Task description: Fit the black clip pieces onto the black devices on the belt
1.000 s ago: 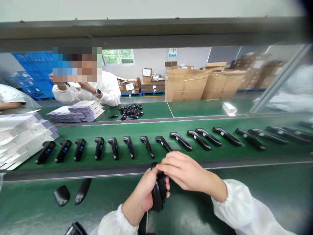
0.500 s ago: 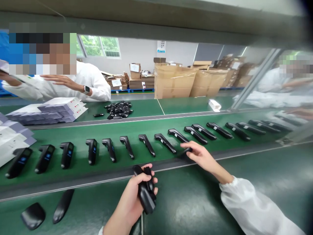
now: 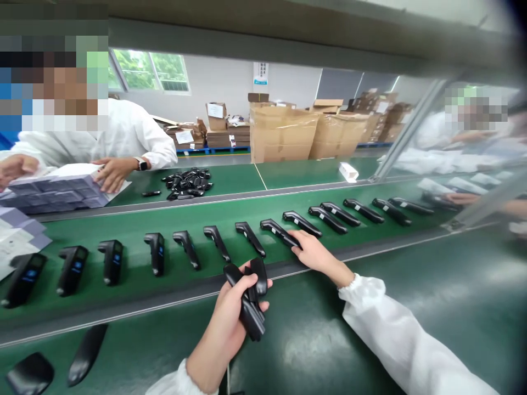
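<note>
My left hand [image 3: 224,323] is closed around several loose black plastic pieces [image 3: 251,318], held over the near edge of the green conveyor belt [image 3: 135,291]. My right hand [image 3: 315,252] reaches onto the belt, fingers closed at the lower end of a black pistol-shaped handheld device [image 3: 272,227]. That device lies on the belt with a small white label near its head. More such devices lie spaced out in a row to both sides. Those on the left, such as one black device [image 3: 110,263], show a small screen and blue marks.
Two black curved pieces [image 3: 87,354] lie on the near bench at lower left. Across the belt, a co-worker's hands [image 3: 113,174] rest on stacked white boxes [image 3: 61,192], beside a pile of black parts [image 3: 187,184]. A slanted metal post [image 3: 405,131] stands at right.
My right hand has shifted left, from a small black piece to the device's handle. Another black piece now shows in my left hand. The co-worker's hands have lowered onto the boxes.
</note>
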Demonstrator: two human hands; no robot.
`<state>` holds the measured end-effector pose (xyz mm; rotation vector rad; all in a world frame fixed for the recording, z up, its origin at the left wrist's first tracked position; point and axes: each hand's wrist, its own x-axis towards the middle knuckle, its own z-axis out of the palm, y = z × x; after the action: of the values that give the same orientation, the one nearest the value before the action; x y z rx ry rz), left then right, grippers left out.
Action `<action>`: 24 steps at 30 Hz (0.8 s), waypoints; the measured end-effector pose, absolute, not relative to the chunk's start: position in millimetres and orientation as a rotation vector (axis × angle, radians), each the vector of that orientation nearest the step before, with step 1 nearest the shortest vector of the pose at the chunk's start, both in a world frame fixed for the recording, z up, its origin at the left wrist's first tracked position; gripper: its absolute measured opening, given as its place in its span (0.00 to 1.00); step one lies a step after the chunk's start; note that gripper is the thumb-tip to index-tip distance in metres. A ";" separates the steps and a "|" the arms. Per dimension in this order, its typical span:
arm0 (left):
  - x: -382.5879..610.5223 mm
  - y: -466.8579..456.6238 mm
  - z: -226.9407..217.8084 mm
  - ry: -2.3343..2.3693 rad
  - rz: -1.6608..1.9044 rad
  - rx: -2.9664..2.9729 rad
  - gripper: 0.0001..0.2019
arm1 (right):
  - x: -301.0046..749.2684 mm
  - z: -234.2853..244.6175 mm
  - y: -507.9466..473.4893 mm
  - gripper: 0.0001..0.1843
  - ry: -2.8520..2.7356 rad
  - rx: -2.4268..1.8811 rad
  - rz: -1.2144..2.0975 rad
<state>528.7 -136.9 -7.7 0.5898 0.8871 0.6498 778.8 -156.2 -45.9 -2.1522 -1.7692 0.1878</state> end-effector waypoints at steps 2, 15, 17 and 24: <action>531.7 -136.2 -9.7 0.885 0.659 0.690 0.23 | 778.8 -56.1 -147.8 0.27 -1.851 -2.288 0.056; 551.8 -137.5 -22.2 0.992 0.755 0.860 0.24 | 777.6 -47.2 -155.6 0.30 -1.776 -2.459 -0.419; 552.1 -138.0 -23.1 0.995 0.766 0.863 0.23 | 778.9 -47.0 -155.3 0.31 -1.770 -2.485 -0.295; 557.3 -136.9 -23.1 0.991 0.755 0.874 0.22 | 768.9 -42.3 -146.3 0.23 -1.750 -2.407 -0.364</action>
<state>557.3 -136.9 -23.1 0.8740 0.9913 0.7553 768.9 -146.3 -42.3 -2.4071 -1.7502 -0.3642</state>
